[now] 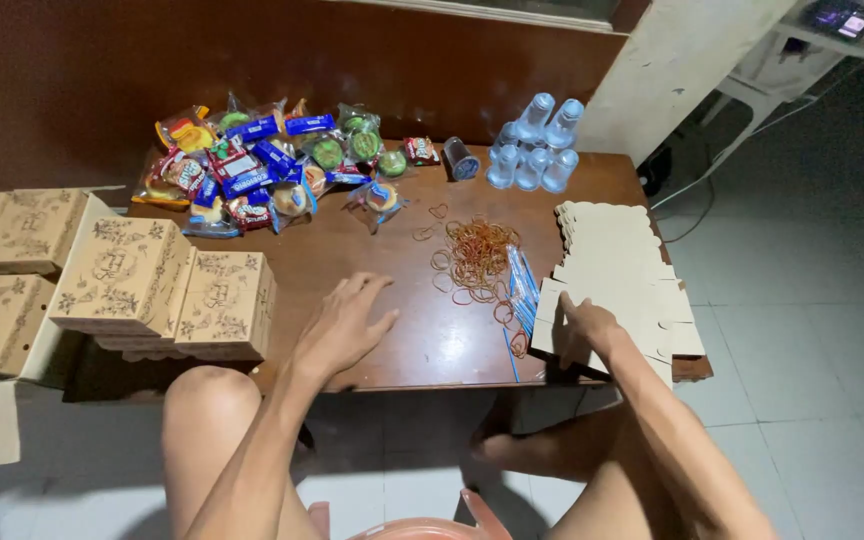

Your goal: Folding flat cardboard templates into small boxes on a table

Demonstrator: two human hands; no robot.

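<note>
My left hand (345, 322) rests flat on the dark wooden table (422, 340), fingers spread, holding nothing. My right hand (586, 325) grips the near left corner of a stack of flat, unfolded cardboard box blanks (617, 270) on the table's right side. A pile of rubber bands (474, 255) lies between my hands, beside a clear plastic bag (523, 290).
Wrapped snacks and biscuits (262, 165) are heaped at the table's far left. Small plastic water bottles (534, 150) stand at the far middle. Folded, printed cardboard boxes (162, 290) are stacked at the left, more in a carton (2, 280). My bare knees show below the table.
</note>
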